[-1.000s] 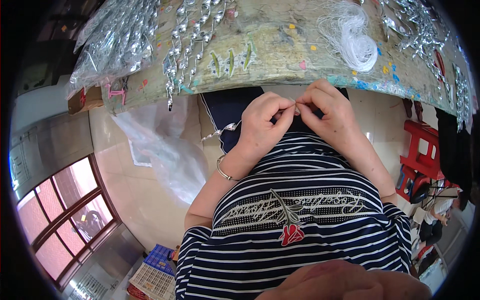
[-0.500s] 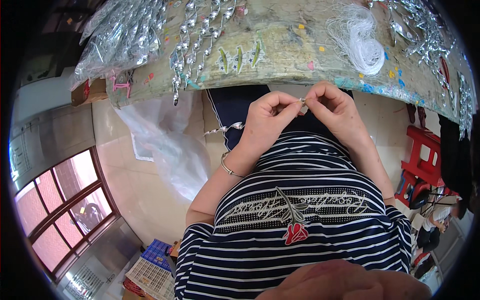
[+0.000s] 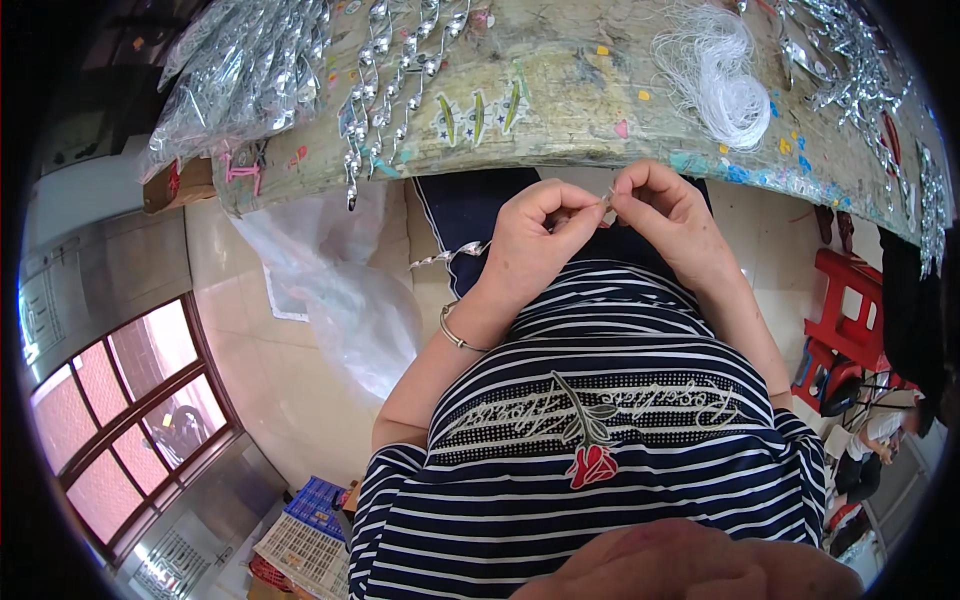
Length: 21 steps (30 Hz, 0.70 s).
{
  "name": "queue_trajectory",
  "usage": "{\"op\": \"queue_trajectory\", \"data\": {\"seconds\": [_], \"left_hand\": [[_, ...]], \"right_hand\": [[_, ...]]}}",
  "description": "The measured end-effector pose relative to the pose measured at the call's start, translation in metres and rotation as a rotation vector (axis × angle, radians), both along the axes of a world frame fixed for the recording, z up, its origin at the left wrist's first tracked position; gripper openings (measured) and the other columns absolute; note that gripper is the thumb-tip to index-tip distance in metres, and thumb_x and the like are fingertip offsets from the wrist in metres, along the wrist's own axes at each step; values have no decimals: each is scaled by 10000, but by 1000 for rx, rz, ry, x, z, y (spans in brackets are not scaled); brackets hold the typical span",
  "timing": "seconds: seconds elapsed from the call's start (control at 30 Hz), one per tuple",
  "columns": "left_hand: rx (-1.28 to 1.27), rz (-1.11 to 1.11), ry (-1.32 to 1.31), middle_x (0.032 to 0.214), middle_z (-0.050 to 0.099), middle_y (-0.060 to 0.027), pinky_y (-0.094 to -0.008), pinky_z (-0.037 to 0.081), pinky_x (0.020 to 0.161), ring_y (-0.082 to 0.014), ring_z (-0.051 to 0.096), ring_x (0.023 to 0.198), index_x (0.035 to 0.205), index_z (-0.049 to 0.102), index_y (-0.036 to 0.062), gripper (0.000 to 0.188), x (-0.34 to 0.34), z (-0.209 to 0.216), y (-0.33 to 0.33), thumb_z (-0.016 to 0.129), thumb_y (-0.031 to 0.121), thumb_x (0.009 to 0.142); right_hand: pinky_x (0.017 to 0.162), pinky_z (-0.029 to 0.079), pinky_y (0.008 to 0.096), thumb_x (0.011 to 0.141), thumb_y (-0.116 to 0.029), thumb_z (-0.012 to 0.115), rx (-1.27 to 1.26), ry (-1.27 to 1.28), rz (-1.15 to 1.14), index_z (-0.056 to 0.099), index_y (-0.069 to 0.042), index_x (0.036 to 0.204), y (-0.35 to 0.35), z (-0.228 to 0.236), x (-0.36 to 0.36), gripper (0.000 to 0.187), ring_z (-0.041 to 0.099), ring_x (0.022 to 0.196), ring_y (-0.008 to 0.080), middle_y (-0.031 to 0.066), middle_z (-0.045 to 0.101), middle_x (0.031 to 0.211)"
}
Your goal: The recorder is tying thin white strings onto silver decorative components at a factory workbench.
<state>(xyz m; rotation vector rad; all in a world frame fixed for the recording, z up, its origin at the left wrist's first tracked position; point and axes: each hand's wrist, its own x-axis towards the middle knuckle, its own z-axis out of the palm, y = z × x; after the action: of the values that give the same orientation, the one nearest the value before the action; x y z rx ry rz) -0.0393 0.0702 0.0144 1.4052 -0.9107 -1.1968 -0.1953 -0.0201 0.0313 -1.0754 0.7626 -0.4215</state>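
Observation:
My left hand (image 3: 540,230) and my right hand (image 3: 668,212) meet in front of the table's near edge, each pinching with thumb and forefinger. Between their fingertips is a tiny pale strand (image 3: 609,197), too small to make out well. A twisted silver strip (image 3: 455,254) sticks out to the left from behind my left hand, over dark cloth; its other end is hidden by the hand. On the table ahead lie more twisted silver strips (image 3: 370,85) and, further right, a hank of white thread (image 3: 728,90).
Bagged silver strips (image 3: 240,75) cover the table's left end; loose silver strips (image 3: 850,70) lie at its right. Leaf-shaped stickers (image 3: 478,115) are on the tabletop (image 3: 570,125). A clear plastic bag (image 3: 345,290) hangs at left. Red stools (image 3: 845,310) stand at right, a person (image 3: 868,455) beyond.
My right fingertips have shifted slightly up and apart from the left ones, and the pale strand shows a little more between them. My left hand has hardly moved.

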Motion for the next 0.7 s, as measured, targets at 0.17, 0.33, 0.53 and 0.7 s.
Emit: {"op": "queue_trajectory", "data": {"seconds": [0.17, 0.33, 0.53, 0.7], "left_hand": [[-11, 16, 92, 812, 614, 10, -177, 424, 675, -33, 542, 751, 889, 651, 4, 51, -1, 1, 0, 644, 11, 839], [13, 4, 38, 811, 613, 11, -175, 410, 666, -34, 529, 745, 886, 669, 4, 57, -1, 0, 0, 651, 13, 833], [2, 44, 37, 754, 610, 27, -170, 392, 610, -19, 511, 701, 888, 683, 2, 66, -4, 5, -1, 658, 28, 832], [94, 33, 55, 781, 626, 25, -157, 392, 608, -9, 513, 694, 893, 681, 9, 66, -1, 8, 1, 654, 33, 839]], "right_hand": [[723, 420, 204, 871, -65, 605, 57, -11, -17, 574, -51, 932, 0, -1, -2, 70, 514, 798, 56, -24, 557, 896], [721, 421, 196, 871, -58, 609, -14, -9, -22, 572, -50, 950, 2, -4, -2, 87, 519, 807, 56, -24, 560, 900], [777, 433, 211, 877, -24, 595, -99, 0, 12, 567, -35, 951, 3, -8, -3, 80, 531, 844, 66, -14, 554, 921], [800, 424, 209, 884, -20, 585, -352, 61, 15, 581, -24, 963, 5, -11, -4, 79, 530, 885, 65, -14, 555, 938]]}}
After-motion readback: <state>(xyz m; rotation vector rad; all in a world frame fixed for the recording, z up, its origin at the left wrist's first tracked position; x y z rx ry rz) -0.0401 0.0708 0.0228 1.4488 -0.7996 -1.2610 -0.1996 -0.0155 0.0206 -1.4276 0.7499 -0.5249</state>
